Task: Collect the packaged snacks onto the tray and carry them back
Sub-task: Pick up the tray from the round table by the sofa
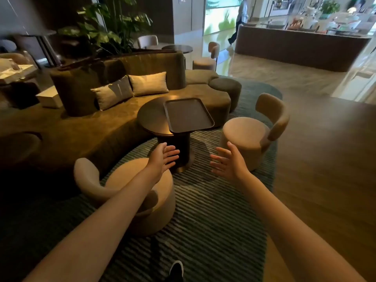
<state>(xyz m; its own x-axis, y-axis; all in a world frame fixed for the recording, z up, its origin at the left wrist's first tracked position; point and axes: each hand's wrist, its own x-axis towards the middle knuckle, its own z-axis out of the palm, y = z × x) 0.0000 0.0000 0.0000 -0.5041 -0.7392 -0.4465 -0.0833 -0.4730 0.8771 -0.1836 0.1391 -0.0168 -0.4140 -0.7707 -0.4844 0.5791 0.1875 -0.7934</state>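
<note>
A dark rectangular tray [188, 115] lies bare on a small round dark table [151, 117], overhanging the table's right edge. I see no packaged snacks on the tray or the table. My left hand [163, 157] and my right hand [228, 161] are stretched out in front of me, palms facing each other, fingers apart, both holding nothing. They hover below and short of the tray, apart from it.
Two beige round chairs flank the table: one [140, 196] under my left arm, one [254, 135] to the right. A curved brown sofa [81, 127] with cushions lies behind. A striped rug [213, 220] covers the floor. A person [240, 19] walks past a distant counter [301, 47].
</note>
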